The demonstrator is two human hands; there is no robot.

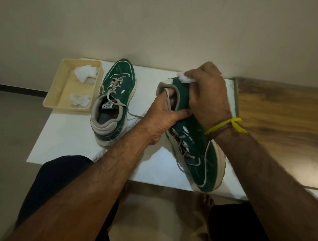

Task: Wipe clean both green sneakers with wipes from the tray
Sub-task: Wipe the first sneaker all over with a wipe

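Observation:
One green sneaker (195,154) is lifted at the right, toe toward me and heel away. My left hand (162,118) grips it, fingers tucked inside the collar. Against the heel side, my right hand (206,93) presses a white wipe (183,78), fingers curled over it. The other green sneaker (115,96) stands on the white tabletop (66,134) to the left, toe pointing away, laces loose. At the far left sits a cream tray (55,95) with a clean folded wipe (84,73) at its back and a crumpled wipe (80,99) at its front.
A wooden surface (282,114) adjoins the table on the right. A beige wall rises behind. My dark-clad knees (57,174) and a bare foot (206,200) are below the table's near edge. A yellow thread band (227,124) circles my right wrist.

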